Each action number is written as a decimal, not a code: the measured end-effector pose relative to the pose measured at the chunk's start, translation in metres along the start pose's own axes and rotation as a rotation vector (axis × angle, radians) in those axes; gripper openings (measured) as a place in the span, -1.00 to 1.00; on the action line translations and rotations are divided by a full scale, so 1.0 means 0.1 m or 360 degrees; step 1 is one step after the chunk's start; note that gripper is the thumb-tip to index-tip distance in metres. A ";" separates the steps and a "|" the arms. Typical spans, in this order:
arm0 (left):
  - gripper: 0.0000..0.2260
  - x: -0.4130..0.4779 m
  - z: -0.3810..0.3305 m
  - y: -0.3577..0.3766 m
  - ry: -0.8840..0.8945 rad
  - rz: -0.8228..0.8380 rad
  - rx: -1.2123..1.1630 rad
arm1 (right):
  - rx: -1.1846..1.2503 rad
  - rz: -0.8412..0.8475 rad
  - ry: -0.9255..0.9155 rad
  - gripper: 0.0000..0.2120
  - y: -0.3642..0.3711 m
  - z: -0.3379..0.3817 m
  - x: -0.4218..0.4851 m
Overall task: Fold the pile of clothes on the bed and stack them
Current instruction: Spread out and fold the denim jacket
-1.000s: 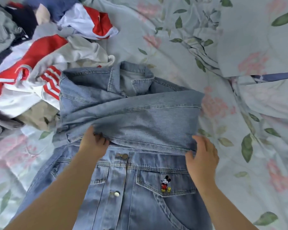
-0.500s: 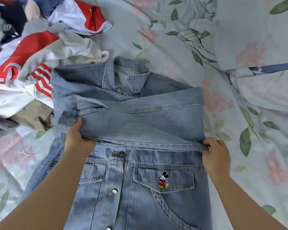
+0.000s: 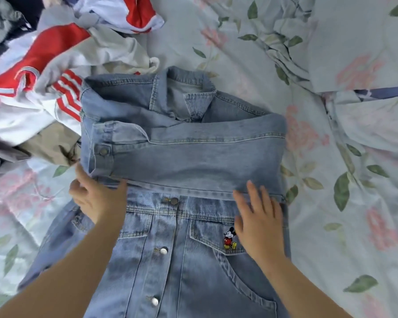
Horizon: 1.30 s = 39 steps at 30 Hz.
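A light blue denim jacket (image 3: 184,157) lies front up on the bed, collar at the far end. Both sleeves are folded across its chest, with a buttoned cuff at the left. A small cartoon mouse patch sits on the right chest pocket. My left hand (image 3: 97,198) rests at the left edge of the folded sleeve, fingers loosely spread and slightly blurred. My right hand (image 3: 260,219) lies flat on the jacket by the pocket, fingers straight, fingertips touching the lower edge of the sleeve. A pile of unfolded clothes (image 3: 44,65) in red, white and grey fills the far left.
The bed sheet (image 3: 331,203) is pale blue with pink flowers and green leaves. A rumpled quilt (image 3: 354,53) in the same print lies at the far right. A beige garment (image 3: 53,143) pokes out from under the pile next to the jacket.
Both hands have let go of the sleeve edge they pinched. The right hand has moved left and flattened on the jacket. The left hand has slid down and opened.
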<state>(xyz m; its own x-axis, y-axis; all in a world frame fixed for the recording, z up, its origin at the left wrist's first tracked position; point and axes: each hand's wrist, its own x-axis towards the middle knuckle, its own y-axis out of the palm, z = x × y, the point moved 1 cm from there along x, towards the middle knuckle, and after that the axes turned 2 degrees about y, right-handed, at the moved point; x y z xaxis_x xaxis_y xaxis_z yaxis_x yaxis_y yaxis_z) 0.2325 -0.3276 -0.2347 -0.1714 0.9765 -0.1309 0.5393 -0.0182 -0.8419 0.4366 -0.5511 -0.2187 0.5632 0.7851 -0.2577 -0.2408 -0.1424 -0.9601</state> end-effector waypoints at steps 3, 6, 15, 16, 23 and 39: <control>-0.41 -0.62 0.25 -0.09 0.0597 0.0340 0.0335 | 0.0045 0.0175 -0.0257 -0.44 0.21 0.25 -0.52; -0.71 -1.25 0.65 -0.24 0.1505 0.0572 0.0501 | 0.0062 0.0345 -0.0391 -0.47 0.43 0.37 -1.07; -0.32 -1.69 1.72 -0.78 0.2091 0.1268 0.1196 | -0.0144 0.0525 -0.0649 -0.30 0.72 0.57 -2.12; -0.21 -1.68 1.79 -0.82 0.2079 0.1334 0.1255 | -0.0189 0.0541 -0.0645 -0.21 0.76 0.60 -2.15; -0.19 -1.52 1.89 -0.87 0.2112 0.1307 0.1213 | -0.0214 0.0561 -0.0478 -0.13 0.83 0.70 -2.10; -0.39 -1.62 1.72 -0.85 0.2133 0.1081 0.1357 | -0.0080 0.0383 -0.0451 -0.46 0.56 0.69 -1.99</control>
<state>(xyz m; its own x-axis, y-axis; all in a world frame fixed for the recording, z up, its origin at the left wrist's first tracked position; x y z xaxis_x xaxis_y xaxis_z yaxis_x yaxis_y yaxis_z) 0.0726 -0.5212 -0.2315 0.8734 0.2238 -0.4325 -0.4109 -0.1376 -0.9012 0.2560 -0.6739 -0.2139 0.2526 0.8601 -0.4433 -0.2966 -0.3672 -0.8816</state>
